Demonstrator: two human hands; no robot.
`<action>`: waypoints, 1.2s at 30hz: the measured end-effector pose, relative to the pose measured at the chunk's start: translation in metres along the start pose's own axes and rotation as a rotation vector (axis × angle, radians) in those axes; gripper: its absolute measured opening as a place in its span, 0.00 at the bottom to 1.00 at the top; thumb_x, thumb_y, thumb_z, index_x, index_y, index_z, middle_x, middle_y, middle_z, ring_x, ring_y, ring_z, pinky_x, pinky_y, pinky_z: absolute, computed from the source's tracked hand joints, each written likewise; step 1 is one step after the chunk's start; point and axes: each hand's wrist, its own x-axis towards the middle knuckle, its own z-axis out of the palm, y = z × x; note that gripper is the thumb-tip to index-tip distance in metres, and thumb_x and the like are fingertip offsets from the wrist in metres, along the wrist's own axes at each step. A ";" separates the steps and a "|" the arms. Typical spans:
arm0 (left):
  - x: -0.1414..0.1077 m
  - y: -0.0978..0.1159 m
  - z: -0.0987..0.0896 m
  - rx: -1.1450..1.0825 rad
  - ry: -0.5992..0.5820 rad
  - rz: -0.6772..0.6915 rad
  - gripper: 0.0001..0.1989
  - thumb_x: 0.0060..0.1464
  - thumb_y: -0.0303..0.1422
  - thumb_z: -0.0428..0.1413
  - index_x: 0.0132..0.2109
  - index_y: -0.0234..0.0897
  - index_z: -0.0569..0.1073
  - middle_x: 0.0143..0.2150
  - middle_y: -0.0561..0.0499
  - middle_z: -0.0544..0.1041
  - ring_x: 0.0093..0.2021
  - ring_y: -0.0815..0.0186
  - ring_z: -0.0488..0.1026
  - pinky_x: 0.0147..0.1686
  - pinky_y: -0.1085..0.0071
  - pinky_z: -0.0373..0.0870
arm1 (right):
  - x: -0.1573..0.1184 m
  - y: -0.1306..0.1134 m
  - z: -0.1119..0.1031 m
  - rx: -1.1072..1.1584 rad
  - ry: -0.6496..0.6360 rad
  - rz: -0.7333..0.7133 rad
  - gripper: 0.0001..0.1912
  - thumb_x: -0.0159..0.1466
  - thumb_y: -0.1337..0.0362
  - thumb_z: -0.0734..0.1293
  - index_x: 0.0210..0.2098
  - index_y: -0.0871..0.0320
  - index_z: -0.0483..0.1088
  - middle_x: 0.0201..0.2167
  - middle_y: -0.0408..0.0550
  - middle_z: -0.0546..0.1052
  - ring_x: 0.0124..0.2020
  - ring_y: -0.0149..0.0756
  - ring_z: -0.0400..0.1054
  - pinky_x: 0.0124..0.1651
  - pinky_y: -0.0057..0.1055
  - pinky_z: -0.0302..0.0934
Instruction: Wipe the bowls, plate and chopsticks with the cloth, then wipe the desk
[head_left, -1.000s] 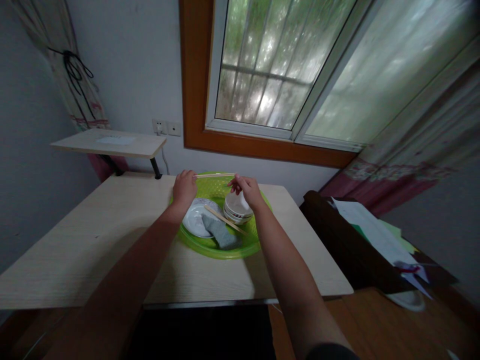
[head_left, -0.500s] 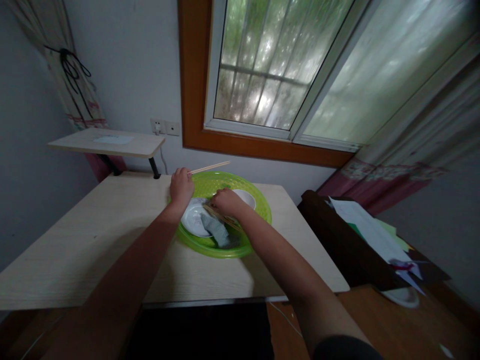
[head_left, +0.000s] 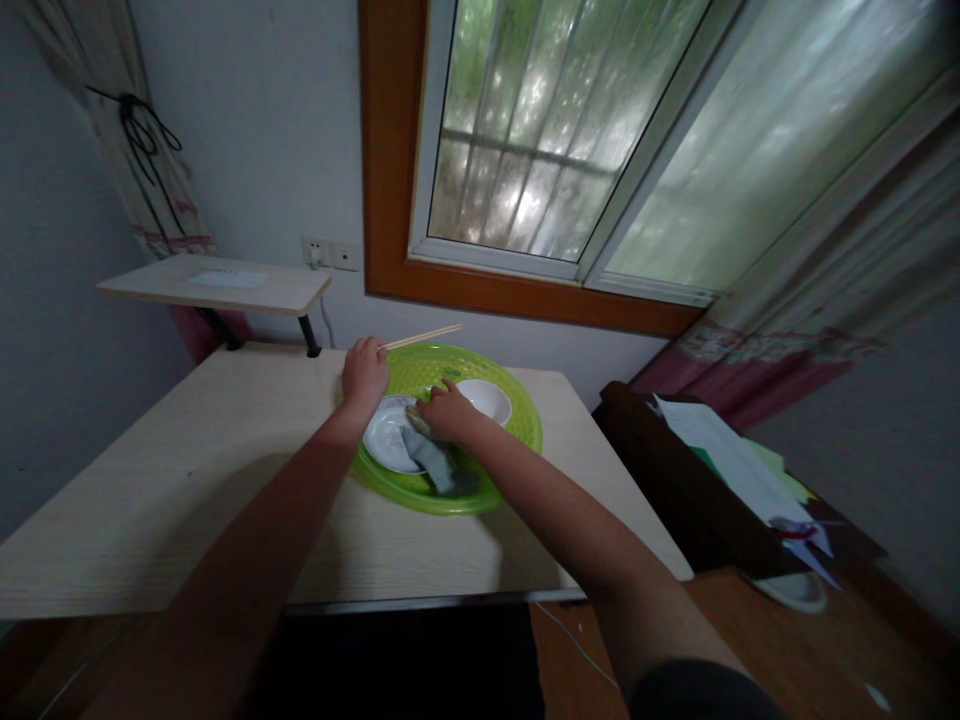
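My left hand (head_left: 365, 374) is closed around a pair of light wooden chopsticks (head_left: 424, 336), above the left rim of a green plastic basin (head_left: 386, 495). The tips point right, over the basin's back edge. My right hand (head_left: 448, 412) is inside the basin, its fingers bent down around the end of a tan bundle of chopsticks (head_left: 418, 420); the hand hides most of the bundle. Beneath it, a grey cloth (head_left: 431, 462) lies partly on a white plate (head_left: 386, 437). A white bowl (head_left: 487, 400) sits just behind my right wrist.
The basin stands on a pale wooden table (head_left: 247, 500). A raised shelf (head_left: 217, 285) with a paper is at the back left. Beyond the table are a wall and window. On the right, a dark brown piece of furniture (head_left: 660, 470) holds papers (head_left: 720, 450).
My right hand has shifted slightly down over the bundle, covering more of it, and the white bowl shows more. My left hand and its chopsticks have barely moved.
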 end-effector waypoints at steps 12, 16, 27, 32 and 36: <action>0.005 -0.004 -0.001 -0.286 -0.015 -0.148 0.08 0.59 0.33 0.50 0.39 0.39 0.74 0.44 0.45 0.80 0.47 0.58 0.74 0.49 0.64 0.69 | -0.026 0.026 -0.053 0.373 0.084 -0.037 0.14 0.65 0.65 0.69 0.50 0.59 0.77 0.45 0.55 0.78 0.47 0.40 0.71 0.51 0.31 0.59; 0.009 0.003 -0.003 -0.421 -0.124 -0.165 0.09 0.58 0.35 0.50 0.39 0.38 0.74 0.42 0.46 0.80 0.44 0.60 0.76 0.45 0.65 0.71 | -0.046 0.018 -0.050 0.430 0.017 -0.206 0.09 0.65 0.65 0.69 0.44 0.58 0.79 0.39 0.52 0.80 0.43 0.39 0.71 0.49 0.31 0.60; -0.023 0.015 -0.035 -0.399 -0.955 0.229 0.10 0.56 0.37 0.53 0.38 0.38 0.77 0.37 0.50 0.82 0.37 0.63 0.77 0.40 0.70 0.70 | -0.111 0.028 -0.062 0.683 0.042 -0.219 0.10 0.69 0.64 0.66 0.43 0.57 0.80 0.40 0.48 0.83 0.41 0.35 0.75 0.49 0.30 0.63; -0.043 0.029 -0.048 -0.325 -1.197 0.351 0.10 0.57 0.36 0.53 0.38 0.39 0.78 0.35 0.50 0.81 0.36 0.64 0.76 0.38 0.72 0.68 | -0.127 0.048 -0.066 0.691 0.155 -0.071 0.14 0.71 0.60 0.63 0.43 0.59 0.80 0.40 0.51 0.82 0.42 0.37 0.75 0.50 0.32 0.63; -0.045 0.039 -0.051 -0.246 -1.197 0.451 0.11 0.57 0.40 0.56 0.39 0.41 0.81 0.37 0.51 0.82 0.39 0.63 0.76 0.41 0.73 0.66 | -0.123 0.052 -0.052 0.620 0.138 -0.040 0.14 0.71 0.61 0.63 0.43 0.59 0.80 0.40 0.52 0.82 0.42 0.38 0.75 0.50 0.33 0.63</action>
